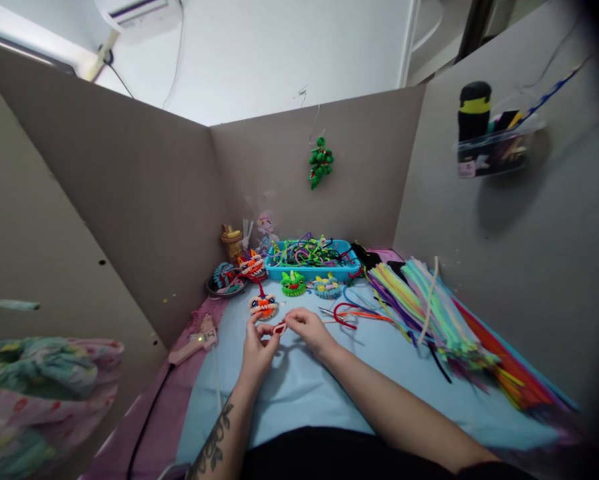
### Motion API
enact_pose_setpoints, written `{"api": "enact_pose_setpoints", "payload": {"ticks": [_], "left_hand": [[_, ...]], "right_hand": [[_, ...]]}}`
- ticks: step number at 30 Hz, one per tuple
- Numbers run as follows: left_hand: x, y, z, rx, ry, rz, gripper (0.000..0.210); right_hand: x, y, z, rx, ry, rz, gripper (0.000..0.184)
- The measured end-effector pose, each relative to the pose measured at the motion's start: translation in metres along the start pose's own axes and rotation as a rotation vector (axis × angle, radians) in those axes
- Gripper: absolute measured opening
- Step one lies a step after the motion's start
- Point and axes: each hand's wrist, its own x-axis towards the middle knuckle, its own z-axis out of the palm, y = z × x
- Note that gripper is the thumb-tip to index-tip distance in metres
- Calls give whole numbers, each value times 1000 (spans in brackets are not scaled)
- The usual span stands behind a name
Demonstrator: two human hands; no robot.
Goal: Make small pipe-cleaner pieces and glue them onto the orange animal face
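Between the fingertips of both hands is a small bent piece of pipe cleaner (280,328), dark red inside a pale edge. My left hand (258,347) pinches it from the left, fingers closed. From the other side my right hand (307,328) grips it with thumb and forefinger. Just beyond my left fingers sits an orange and white animal head (263,306) of pipe cleaners with dark eyes. Farther back are a green head (293,284) and a light blue and yellow one (327,286). Right of my hands lies a bent red pipe cleaner (343,319).
A blue basket (299,274) of pipe cleaner scraps stands at the back. Bundles of coloured pipe cleaners (439,313) lie on the right. At left rests a pink glue gun (193,347) with a black cord. Grey panels (299,160) enclose the table; a clear holder (494,152) hangs right.
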Motion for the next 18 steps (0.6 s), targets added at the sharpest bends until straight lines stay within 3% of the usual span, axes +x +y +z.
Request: {"api": "enact_pose_setpoints", "payload": {"ticks": [5, 18], "left_hand": [[0, 1, 0, -21, 43, 12, 55], [-3, -2, 3, 161, 58, 112, 50]], "right_hand": [[3, 3, -2, 23, 43, 193, 27], [-1, 0, 0, -20, 44, 137, 23]]}}
